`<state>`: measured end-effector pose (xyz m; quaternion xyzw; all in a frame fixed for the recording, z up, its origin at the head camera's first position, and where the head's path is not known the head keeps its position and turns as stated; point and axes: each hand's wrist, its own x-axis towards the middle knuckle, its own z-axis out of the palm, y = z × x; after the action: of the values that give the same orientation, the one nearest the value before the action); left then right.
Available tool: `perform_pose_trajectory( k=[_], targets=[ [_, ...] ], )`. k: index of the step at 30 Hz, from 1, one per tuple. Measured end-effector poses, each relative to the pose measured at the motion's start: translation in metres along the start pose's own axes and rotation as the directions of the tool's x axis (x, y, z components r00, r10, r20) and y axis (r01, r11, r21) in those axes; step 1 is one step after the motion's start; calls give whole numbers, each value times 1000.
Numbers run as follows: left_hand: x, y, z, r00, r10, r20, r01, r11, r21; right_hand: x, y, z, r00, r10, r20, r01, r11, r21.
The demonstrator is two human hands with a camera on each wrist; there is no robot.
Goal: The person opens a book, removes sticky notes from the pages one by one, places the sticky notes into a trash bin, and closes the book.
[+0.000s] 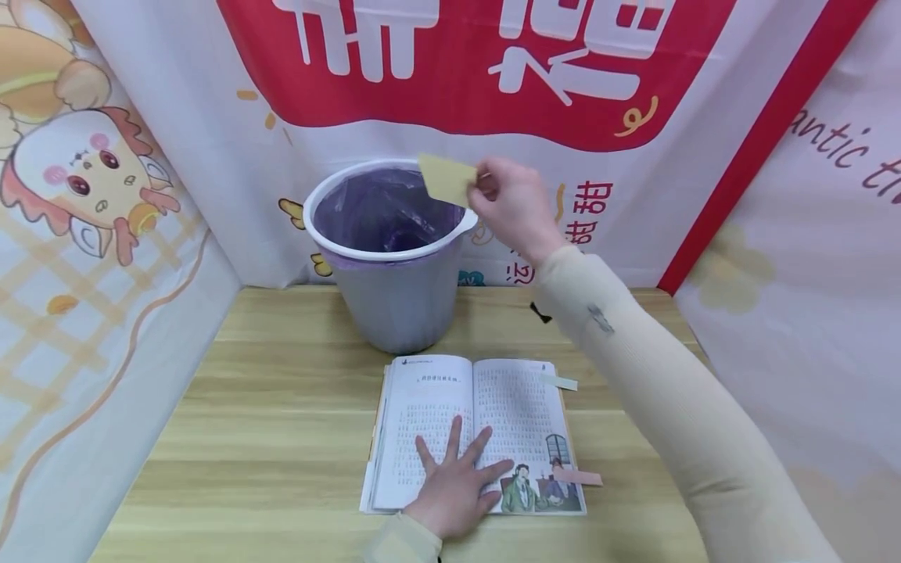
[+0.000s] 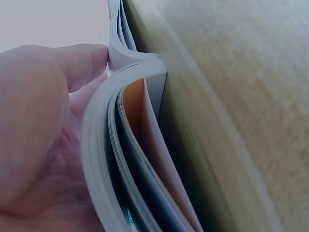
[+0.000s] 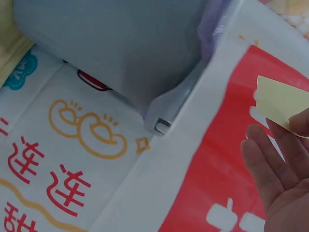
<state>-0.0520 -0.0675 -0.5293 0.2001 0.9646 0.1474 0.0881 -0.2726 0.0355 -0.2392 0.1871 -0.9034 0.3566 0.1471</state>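
An open book [image 1: 429,391] lies on the wooden table, printed on both pages, with a coloured drawing at the lower right. Across its lower middle my left hand [image 1: 454,485] rests with spread fingers. In the left wrist view the thumb touches the book's curved page edges [image 2: 96,140]. My right hand [image 1: 514,203] pinches a pale yellow sticky note [image 1: 446,180] between thumb and finger, over the right rim of a grey trash bin [image 1: 401,305]. The right wrist view shows the same sticky note [image 3: 280,101] at the fingertips of the right hand [image 3: 285,179].
A purple bag [image 1: 387,211] lines the bin, which has a white rim. A pale green tab [image 1: 561,382] and a pink tab [image 1: 580,477] stick out from the book's right edge. Printed cloth [image 1: 267,195] hangs behind the table and at both sides.
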Motion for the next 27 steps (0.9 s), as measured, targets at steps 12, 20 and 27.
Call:
perform_pose_trajectory(
  k=[12,20,27],
  targets=[
    [-1,4,-4,1000,11,-3,-11,998,59,40,-2,53,984,41,176,8,963,-270],
    [-1,2,-2,1000,10,27,-12,998,68,39,4,68,968,-4,252,77,956,-282],
    [-3,3,-2,1000,6,10,-7,997,78,32,5,47,971,-23,239,84,965,-248]
  ],
)
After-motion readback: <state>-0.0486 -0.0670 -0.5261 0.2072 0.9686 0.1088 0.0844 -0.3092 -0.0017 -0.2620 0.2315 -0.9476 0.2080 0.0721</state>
